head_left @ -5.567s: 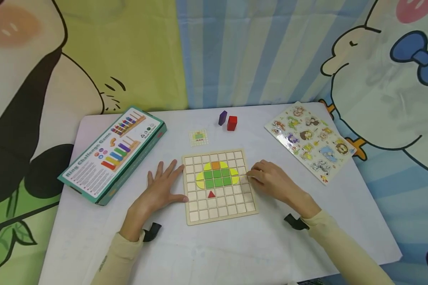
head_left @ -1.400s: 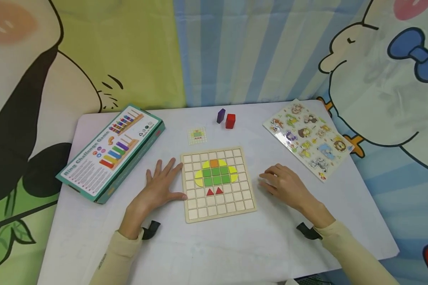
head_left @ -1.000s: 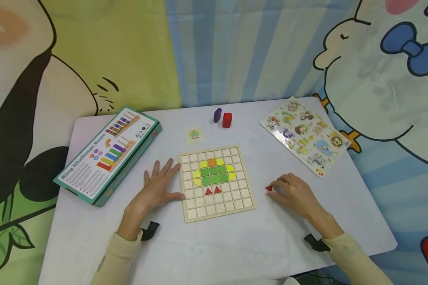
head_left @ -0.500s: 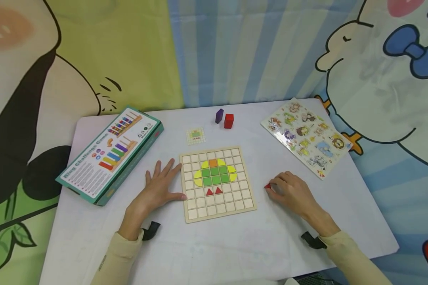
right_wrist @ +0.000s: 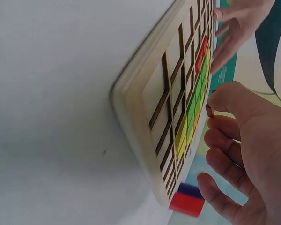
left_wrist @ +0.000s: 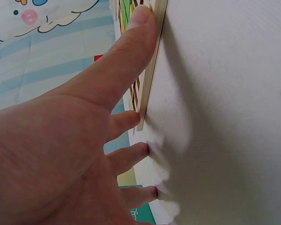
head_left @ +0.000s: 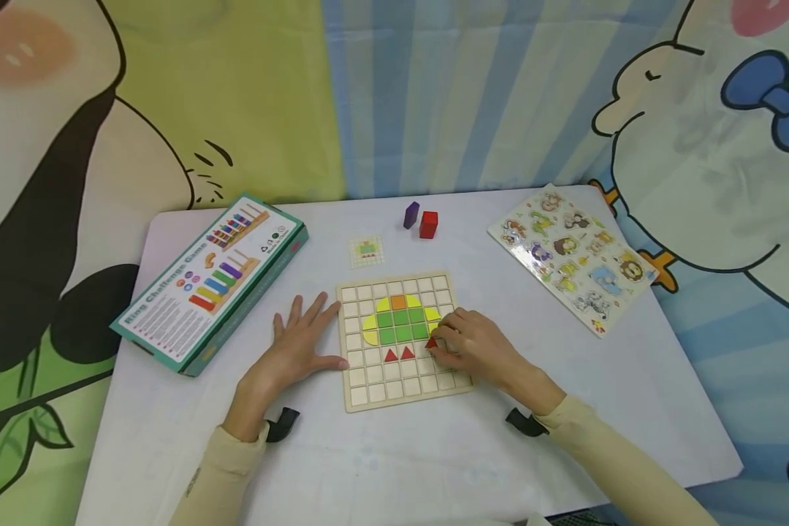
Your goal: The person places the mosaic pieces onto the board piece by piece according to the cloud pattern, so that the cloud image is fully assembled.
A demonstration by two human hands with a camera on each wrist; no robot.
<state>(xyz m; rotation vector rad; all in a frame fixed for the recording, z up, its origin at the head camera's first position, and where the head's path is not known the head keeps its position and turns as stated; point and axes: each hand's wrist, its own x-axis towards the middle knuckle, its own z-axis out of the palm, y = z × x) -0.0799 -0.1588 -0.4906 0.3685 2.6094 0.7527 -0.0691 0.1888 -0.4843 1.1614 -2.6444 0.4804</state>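
Observation:
A wooden grid board (head_left: 376,376) lies mid-table, with green squares (head_left: 394,326), yellow rounded pieces (head_left: 370,330) and an orange square (head_left: 397,302) set in it. Below the green ones sit two red triangles (head_left: 391,356). My right hand (head_left: 476,349) pinches another red triangle (head_left: 432,342) between thumb and index finger, over the board's right part; the right wrist view shows this red piece (right_wrist: 210,110) at the fingertips. My left hand (head_left: 292,347) lies spread at the board's left edge. In the left wrist view its thumb (left_wrist: 139,21) rests on the board's rim (left_wrist: 152,65).
Behind the board lies a small pattern card (head_left: 366,252). A purple block (head_left: 411,215) and a red block (head_left: 428,225) stand near the back edge. A Ring Challenge Game box (head_left: 210,281) is at left, an animal picture board (head_left: 575,259) at right.
A second red triangle has appeared on the board since the oldest frame. My right hand picked up another triangle right of the board and carried it left over the grid. The left hand stayed put.

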